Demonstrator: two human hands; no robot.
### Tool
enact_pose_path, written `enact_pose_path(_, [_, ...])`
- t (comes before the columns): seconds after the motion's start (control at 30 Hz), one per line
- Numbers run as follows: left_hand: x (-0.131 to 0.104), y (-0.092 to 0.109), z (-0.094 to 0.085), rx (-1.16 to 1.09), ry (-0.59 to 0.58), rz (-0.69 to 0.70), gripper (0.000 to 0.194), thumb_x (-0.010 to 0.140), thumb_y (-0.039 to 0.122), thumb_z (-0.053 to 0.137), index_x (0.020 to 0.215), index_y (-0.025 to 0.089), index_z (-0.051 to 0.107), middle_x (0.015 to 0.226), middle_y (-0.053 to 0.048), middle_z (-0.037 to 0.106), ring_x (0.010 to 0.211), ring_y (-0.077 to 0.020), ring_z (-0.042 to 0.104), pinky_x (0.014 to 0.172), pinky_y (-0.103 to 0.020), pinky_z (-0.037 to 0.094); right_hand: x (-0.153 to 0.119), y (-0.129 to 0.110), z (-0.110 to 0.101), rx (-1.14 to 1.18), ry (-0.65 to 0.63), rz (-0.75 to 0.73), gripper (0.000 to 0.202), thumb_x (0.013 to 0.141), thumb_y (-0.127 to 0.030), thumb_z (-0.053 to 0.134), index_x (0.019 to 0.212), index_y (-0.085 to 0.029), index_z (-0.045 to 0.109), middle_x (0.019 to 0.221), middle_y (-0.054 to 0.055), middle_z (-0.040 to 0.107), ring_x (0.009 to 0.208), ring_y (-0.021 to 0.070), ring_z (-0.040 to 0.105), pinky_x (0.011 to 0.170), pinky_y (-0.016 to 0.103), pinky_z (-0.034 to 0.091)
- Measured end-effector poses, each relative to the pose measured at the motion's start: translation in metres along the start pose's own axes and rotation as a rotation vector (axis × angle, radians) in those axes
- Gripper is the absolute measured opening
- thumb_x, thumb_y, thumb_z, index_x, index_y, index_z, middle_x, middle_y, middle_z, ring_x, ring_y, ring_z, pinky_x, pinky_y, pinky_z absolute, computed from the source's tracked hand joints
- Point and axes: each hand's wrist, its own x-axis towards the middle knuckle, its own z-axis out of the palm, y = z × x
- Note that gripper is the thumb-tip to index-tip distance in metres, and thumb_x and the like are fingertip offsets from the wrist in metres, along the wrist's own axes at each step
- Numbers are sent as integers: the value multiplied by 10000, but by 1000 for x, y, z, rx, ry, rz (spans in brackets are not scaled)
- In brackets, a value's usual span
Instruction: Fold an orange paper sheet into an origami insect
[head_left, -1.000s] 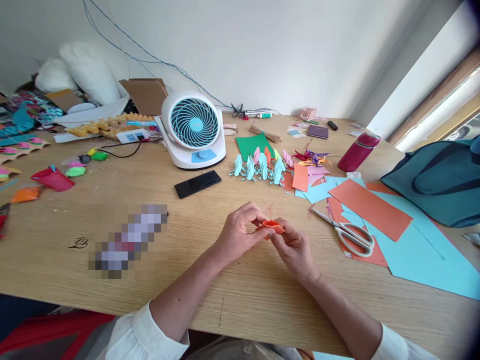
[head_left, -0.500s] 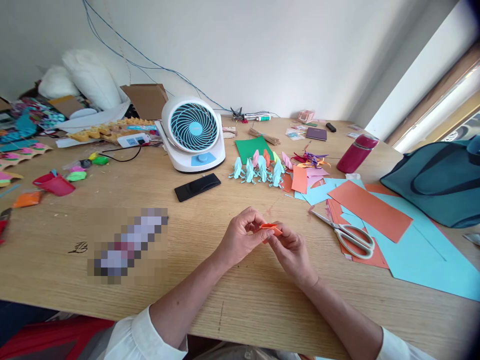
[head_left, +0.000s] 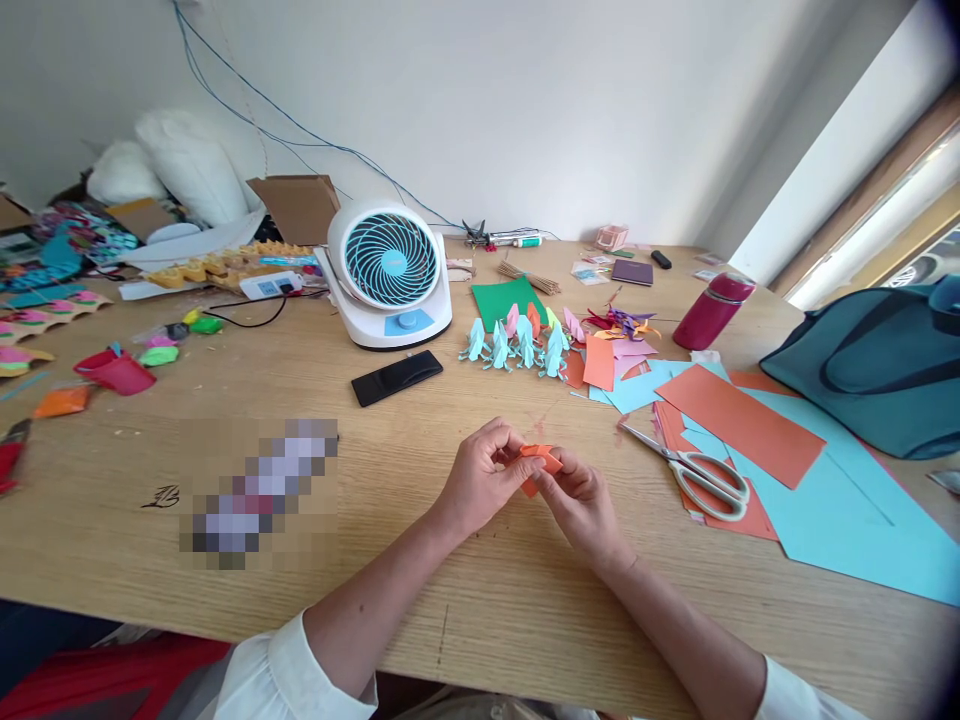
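Both hands are pinching a small folded orange paper piece (head_left: 540, 460) right between them: left hand (head_left: 480, 480) fingertips closed on its left end, right hand (head_left: 581, 500) fingers closed on its right, just above the wooden table (head_left: 420, 590).

We've got the fan (head_left: 390, 270) at the back of the table (head_left: 300, 600), with the phone (head_left: 397, 377) just in front of it. Scissors (head_left: 697, 470) lie on the paper sheets (head_left: 825, 500) off to our right, bottle (head_left: 709, 310) behind them.
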Motion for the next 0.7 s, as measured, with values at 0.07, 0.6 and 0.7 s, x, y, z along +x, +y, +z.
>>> enact_pose_path(0.07, [0,-1,0,-12,-7,15,261,815,288,714,652,155,559,710,14,510,647,-105,495,607,-224,417,1,-1,0,8,-4,8,273,909,-408,619,742,-194,587,696,-5,522,679,144,468,650,261,410])
enact_pose_path(0.6, [-3,2,-4,113,93,117,390,900,391,636,603,161,532,665,17,460,634,-103,442,586,-228,362,4,-7,4,43,20,46,325,859,-480,654,725,-187,620,659,-7,533,618,128,447,567,246,403])
enact_pose_path(0.7, [-4,1,-3,105,114,103,364,896,373,646,615,157,568,658,20,464,632,-101,444,591,-225,365,5,-8,4,41,14,56,316,852,-483,659,748,-186,631,679,-2,549,629,133,456,578,252,409])
